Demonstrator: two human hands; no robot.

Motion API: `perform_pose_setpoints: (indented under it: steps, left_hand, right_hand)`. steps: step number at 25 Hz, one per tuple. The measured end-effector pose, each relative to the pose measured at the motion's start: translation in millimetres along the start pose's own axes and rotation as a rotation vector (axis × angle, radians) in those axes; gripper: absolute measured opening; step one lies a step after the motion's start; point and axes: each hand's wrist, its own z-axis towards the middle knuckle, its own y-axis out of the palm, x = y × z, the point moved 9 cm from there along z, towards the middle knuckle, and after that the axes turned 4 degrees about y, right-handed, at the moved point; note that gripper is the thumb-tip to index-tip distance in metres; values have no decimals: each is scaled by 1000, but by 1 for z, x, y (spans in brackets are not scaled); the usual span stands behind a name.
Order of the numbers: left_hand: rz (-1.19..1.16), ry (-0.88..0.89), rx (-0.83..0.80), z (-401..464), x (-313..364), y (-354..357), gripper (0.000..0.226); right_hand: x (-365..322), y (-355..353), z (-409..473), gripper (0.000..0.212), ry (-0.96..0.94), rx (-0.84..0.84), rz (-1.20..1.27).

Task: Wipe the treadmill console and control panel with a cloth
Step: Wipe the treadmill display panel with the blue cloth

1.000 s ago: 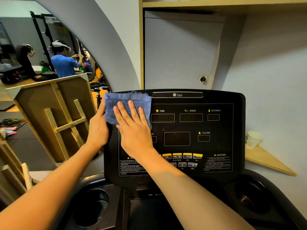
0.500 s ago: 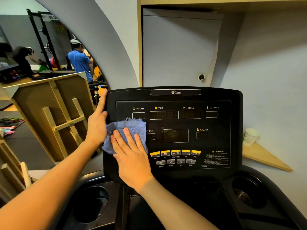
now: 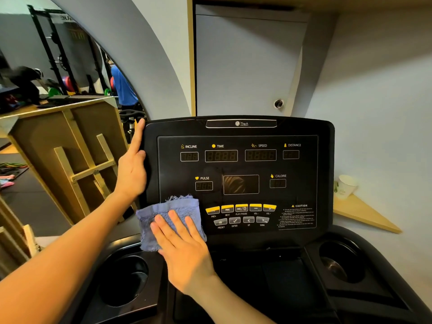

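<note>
The black treadmill console (image 3: 304, 127) faces me, with dark displays and a row of yellow buttons (image 3: 240, 208) on its control panel. A folded blue cloth (image 3: 161, 211) lies flat against the panel's lower left corner. My right hand (image 3: 184, 249) presses on the cloth with fingers spread, covering its lower right part. My left hand (image 3: 133, 167) grips the console's left edge, index finger stretched up along the side.
Cup holders sit at the lower left (image 3: 124, 281) and lower right (image 3: 339, 263) of the treadmill. A paper cup (image 3: 346, 185) stands on a wooden corner shelf (image 3: 364, 213) to the right. A wooden panel (image 3: 70, 160) leans at left. A person in a blue shirt (image 3: 124, 87) stands far back.
My right hand has slid the cloth down the left side of the panel, from the top corner to the bottom corner. My left hand stayed on the console's left edge.
</note>
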Motion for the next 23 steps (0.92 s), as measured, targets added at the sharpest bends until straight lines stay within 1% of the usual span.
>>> perform_pose_setpoints:
  steps: [4,6,9,14,16,19,23]
  left_hand:
    - [1,-8,-13,0,-3,1,68]
    - [-1,-18,-14,0,-3,1,68]
    - [-1,-24,-14,-1,-1,1,68]
    - [8,-35,-7,-1,2,0,68]
    - [0,-40,-8,-2,3,0,67]
    - [-2,-43,-9,-2,5,-1,67]
    - [4,-64,-7,-4,8,-1,66]
  right_hand:
    - [10,-11,-15,58,-52,92,145]
    - [17,-15,-23,54,-77,116,173]
    - [28,-13,-31,54,-91,80,151]
    - [51,-3,-45,61,-66,-60,53]
    - [64,-4,-52,64,-47,-88,17]
    - [83,-11,-65,67,-23,-64,-15]
    - [115,-31,-85,61,-6,22,1]
